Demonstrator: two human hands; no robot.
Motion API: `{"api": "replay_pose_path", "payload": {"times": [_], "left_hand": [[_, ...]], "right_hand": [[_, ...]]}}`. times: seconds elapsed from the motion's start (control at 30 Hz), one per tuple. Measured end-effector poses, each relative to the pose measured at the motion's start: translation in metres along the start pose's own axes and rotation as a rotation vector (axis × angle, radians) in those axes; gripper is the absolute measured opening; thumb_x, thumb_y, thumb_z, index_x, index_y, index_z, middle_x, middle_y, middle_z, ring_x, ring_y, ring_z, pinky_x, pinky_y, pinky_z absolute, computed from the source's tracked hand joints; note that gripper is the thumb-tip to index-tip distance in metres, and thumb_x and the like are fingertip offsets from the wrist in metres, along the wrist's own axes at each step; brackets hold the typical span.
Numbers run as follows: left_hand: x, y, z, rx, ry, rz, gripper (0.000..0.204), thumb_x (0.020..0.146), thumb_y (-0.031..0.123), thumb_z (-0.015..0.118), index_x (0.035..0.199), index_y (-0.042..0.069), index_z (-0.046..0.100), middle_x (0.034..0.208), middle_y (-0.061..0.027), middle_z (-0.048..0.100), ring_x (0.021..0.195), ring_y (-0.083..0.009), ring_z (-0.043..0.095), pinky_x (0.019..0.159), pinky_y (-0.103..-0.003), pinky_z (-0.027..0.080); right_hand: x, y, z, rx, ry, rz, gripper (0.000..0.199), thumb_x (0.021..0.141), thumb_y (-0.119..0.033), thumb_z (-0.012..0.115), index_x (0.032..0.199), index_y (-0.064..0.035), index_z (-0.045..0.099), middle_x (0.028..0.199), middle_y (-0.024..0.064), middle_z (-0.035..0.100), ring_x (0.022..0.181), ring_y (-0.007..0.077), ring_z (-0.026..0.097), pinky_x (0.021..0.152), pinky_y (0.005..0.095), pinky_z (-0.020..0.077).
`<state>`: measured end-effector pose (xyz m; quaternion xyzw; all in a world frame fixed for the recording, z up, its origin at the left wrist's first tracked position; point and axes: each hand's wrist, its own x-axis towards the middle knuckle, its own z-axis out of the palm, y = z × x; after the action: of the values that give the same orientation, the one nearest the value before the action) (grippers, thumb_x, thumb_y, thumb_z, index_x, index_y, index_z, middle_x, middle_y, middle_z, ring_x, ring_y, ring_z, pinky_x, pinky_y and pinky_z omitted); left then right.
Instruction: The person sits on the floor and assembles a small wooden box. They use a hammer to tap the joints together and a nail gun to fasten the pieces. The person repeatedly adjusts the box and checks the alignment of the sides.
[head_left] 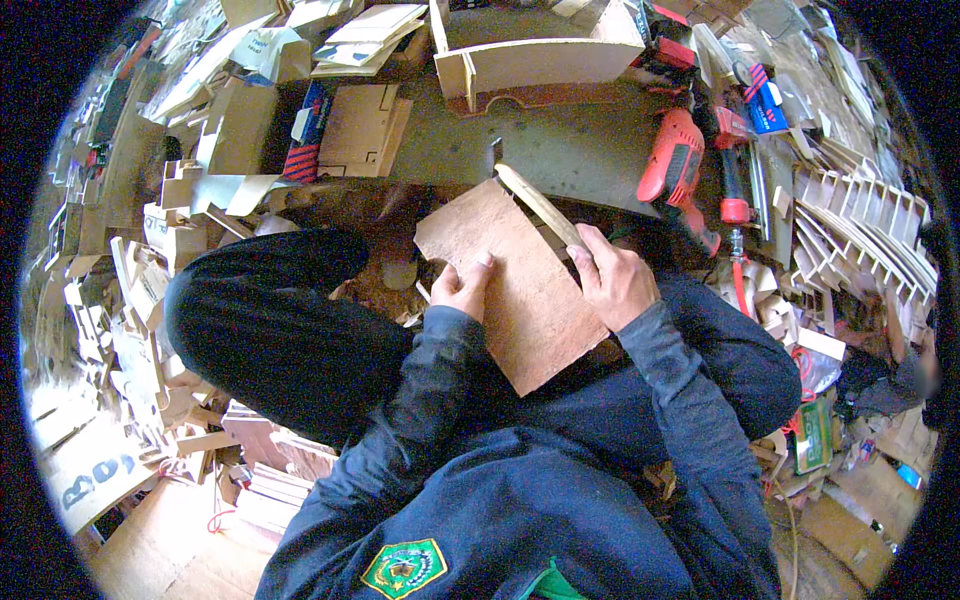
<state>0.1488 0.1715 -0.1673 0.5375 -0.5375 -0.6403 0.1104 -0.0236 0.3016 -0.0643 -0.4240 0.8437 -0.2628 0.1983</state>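
A thin brown wooden panel (535, 290) with a notch in its left edge is held tilted over my crossed legs. My left hand (462, 290) grips the panel near that notch, thumb lying on its face and the other fingers mostly hidden underneath. Along the panel's upper right edge runs a pale, narrow wooden strip (540, 205). The fingers of my right hand (615, 280) are closed around the strip's lower end, close to the panel's edge. The strip's far end reaches the front edge of the low work board (575, 140).
An open wooden box frame (545, 62) stands on the board. To its right lie a red power tool (672, 160) and a black-handled tool (735, 185) with a red hose. Flat wooden pieces (360, 125) lie left; slatted wooden parts (865, 225) are stacked right. Another person's arm (900, 385) shows at far right.
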Motion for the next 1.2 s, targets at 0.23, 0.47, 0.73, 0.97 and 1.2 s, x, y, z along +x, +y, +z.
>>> {"api": "replay_pose_path", "payload": {"times": [0.23,0.47,0.73,0.97,1.2], "left_hand": [[-0.017,0.004,-0.008,-0.045,-0.046,-0.086,0.051,0.088,0.041,0.071,0.115,-0.001,0.063,0.109,-0.0084,0.068,0.093,-0.0171,0.063,0.083,-0.030,0.049],[-0.017,0.007,-0.006,0.195,0.175,-0.097,0.047,0.085,0.046,0.072,0.092,0.001,0.060,0.080,-0.0037,0.062,0.067,-0.0141,0.052,0.059,-0.032,0.044],[-0.031,0.025,-0.009,0.146,0.184,0.121,0.051,0.085,0.049,0.072,0.074,0.002,0.055,0.070,-0.0034,0.057,0.064,-0.0116,0.046,0.057,-0.031,0.041],[-0.014,0.010,-0.009,0.221,0.165,0.065,0.058,0.082,0.056,0.072,0.076,0.001,0.056,0.072,-0.0056,0.057,0.064,-0.0156,0.047,0.059,-0.034,0.042],[-0.009,0.002,-0.011,0.265,0.162,0.104,0.060,0.082,0.057,0.071,0.074,0.000,0.053,0.067,-0.0071,0.055,0.062,-0.0155,0.048,0.056,-0.036,0.043]], "right_hand": [[-0.007,-0.001,0.005,0.118,0.161,-0.011,0.032,0.100,-0.027,0.052,0.119,-0.0017,0.056,0.091,0.0267,0.065,0.083,0.0441,0.065,0.064,0.0467,0.0523],[-0.009,-0.008,0.001,0.002,0.086,-0.016,0.035,0.098,-0.027,0.053,0.120,0.0004,0.057,0.089,0.0267,0.066,0.083,0.0434,0.066,0.067,0.0483,0.0526],[-0.005,-0.006,-0.014,0.099,0.117,0.104,0.037,0.100,-0.029,0.052,0.124,-0.0017,0.057,0.078,0.0234,0.064,0.070,0.0369,0.068,0.060,0.0414,0.0509],[0.013,-0.014,-0.031,0.091,-0.036,-0.101,0.047,0.096,-0.015,0.052,0.143,-0.0195,0.045,0.107,0.0285,0.060,0.087,0.0421,0.064,0.070,0.0472,0.0532],[0.056,-0.034,-0.055,-0.177,-0.267,-0.151,0.045,0.096,-0.019,0.054,0.140,-0.0289,0.050,0.086,0.0272,0.063,0.069,0.0411,0.065,0.063,0.0480,0.0524]]}}
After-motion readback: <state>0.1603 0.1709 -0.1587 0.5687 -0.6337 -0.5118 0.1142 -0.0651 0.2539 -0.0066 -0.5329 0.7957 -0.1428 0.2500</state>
